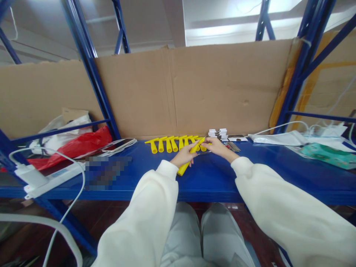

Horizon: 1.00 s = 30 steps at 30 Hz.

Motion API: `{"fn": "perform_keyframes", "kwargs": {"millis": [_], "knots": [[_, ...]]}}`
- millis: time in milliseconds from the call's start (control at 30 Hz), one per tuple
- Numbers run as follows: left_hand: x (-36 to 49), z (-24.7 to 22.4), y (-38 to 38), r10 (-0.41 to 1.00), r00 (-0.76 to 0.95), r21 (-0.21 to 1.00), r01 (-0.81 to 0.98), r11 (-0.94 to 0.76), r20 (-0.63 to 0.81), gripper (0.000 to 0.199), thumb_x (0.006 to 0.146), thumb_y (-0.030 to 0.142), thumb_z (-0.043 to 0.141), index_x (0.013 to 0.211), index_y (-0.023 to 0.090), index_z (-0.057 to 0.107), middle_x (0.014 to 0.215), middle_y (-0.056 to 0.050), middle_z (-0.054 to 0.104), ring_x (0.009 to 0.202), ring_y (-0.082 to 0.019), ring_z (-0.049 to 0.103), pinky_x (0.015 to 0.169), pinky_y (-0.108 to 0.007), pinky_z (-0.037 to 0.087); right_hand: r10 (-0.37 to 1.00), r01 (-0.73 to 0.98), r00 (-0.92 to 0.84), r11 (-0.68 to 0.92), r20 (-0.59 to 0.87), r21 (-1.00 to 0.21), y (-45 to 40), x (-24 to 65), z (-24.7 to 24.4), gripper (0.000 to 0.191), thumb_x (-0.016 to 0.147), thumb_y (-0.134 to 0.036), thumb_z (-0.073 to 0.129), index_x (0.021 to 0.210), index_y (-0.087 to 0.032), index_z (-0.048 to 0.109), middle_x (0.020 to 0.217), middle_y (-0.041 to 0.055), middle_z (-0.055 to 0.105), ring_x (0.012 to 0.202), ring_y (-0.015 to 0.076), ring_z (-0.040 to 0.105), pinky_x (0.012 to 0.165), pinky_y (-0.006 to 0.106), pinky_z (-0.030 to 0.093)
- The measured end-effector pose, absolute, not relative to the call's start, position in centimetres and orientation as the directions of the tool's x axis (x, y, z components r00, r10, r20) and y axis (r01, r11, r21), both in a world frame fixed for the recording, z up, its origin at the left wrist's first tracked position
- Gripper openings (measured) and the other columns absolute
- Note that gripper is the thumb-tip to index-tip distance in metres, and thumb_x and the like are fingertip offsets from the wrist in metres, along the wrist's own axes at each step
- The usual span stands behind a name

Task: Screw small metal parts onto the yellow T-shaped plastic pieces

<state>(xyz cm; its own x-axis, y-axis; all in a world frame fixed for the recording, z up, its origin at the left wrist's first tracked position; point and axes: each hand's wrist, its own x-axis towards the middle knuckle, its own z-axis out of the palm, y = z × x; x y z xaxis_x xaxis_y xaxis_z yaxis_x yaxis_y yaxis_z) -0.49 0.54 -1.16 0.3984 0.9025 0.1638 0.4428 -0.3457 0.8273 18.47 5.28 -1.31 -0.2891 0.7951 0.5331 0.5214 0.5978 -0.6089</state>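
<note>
Two hands in cream sleeves meet over the blue bench [211, 178], both forearms reaching in from the near edge and angling toward each other. The left hand [184, 156] lies palm down with its wrist low on the bench, its grip closed around a yellow tube [185, 165] that slants from near left to far right; the tube's near end pokes out below the hand and its far end rises toward the right hand. The right hand [218, 145] comes in from the right, wrist slightly raised, fingers curled narrowly and pinching at the far tip of the same tube; whether it also holds some small part there I cannot tell.

Just beyond the hands, a row of yellow tubes [172, 144] lies side by side along the far part of the bench, at the foot of a cardboard wall [222, 85]. To the right of that row sits a small stack of white clips [218, 132], with a few dark metal pieces [233, 147] near it. Farther right lie a white bag [278, 138] and a teal packet [325, 154]. On the left, a phone [119, 144] rests beside a red plastic bag [75, 145], and a white power strip [48, 177] with its cable lies at the near left corner.
</note>
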Motion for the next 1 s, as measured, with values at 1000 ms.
{"fn": "perform_keyframes", "kwargs": {"millis": [1000], "knots": [[-0.3,-1.2,0.7,0.921,0.378,0.844,0.459,-0.278,0.097,0.079,0.083,0.005,0.051,0.156,0.022,0.026,0.082,-0.004,0.073,0.044,-0.009,0.055,0.047,-0.021,0.049,0.767,0.79,-0.395,0.564,0.505,-0.24,3.8,22.1,-1.3,0.022,0.086,-0.028,0.054,0.086,-0.018,0.074,0.105,0.0112,0.073,0.102,0.0253,0.064,0.093,0.039,0.041]]}}
